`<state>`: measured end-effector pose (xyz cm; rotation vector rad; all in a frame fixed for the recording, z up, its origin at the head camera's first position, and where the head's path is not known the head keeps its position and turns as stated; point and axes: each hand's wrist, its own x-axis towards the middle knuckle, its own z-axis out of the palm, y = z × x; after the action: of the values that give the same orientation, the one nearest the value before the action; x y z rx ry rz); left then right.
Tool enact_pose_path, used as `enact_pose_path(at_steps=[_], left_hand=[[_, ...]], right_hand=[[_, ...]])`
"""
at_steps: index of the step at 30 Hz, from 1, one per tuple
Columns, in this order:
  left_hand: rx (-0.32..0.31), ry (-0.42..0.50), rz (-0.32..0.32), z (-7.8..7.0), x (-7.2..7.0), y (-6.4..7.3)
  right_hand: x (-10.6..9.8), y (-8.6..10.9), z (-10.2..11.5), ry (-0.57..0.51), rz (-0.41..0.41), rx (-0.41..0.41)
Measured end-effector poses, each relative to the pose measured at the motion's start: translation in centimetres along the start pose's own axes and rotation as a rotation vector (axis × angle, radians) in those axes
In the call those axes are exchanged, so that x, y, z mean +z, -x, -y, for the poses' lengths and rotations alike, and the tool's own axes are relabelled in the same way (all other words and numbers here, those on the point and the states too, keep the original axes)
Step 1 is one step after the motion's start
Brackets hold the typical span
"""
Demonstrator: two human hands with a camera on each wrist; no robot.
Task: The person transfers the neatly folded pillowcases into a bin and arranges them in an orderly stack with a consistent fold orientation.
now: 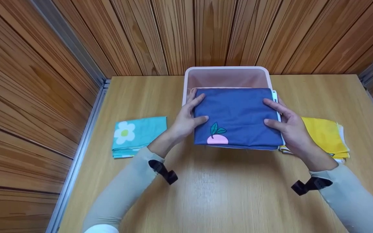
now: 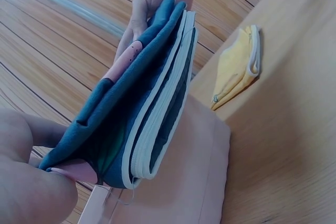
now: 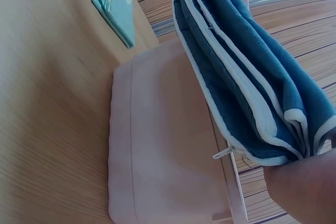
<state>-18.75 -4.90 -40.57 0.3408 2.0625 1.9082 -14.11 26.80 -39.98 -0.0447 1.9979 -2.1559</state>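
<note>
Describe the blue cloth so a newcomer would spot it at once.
On the light wooden table, at its far edge, stands a pale pink bin. Overlapping it in the head view, the left hand and right hand hold the folded blue cloth by its sides. Unlike the turquoise cloth and yellow cloth lying on the table, it is raised and shows a pink fruit.

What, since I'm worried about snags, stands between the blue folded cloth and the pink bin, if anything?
Nothing separate is visible between the blue folded cloth, gripped by the left hand and right hand, and the pink bin. Only the bin's near rim might catch it. The turquoise cloth and yellow cloth lie to either side.
</note>
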Motion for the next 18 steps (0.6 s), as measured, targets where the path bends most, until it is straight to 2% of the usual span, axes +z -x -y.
enact_pose_path(at_steps=[5,18], left_hand=[[0.013,0.005,-0.005,-0.2,0.0,-0.4],[-0.035,0.07,0.026,-1.0,-0.2,-1.2]], right_hand=[[0.0,-0.3,0.2,0.002,-0.006,-0.015],[-0.4,-0.9,1.2,0.032,-0.021,0.032]])
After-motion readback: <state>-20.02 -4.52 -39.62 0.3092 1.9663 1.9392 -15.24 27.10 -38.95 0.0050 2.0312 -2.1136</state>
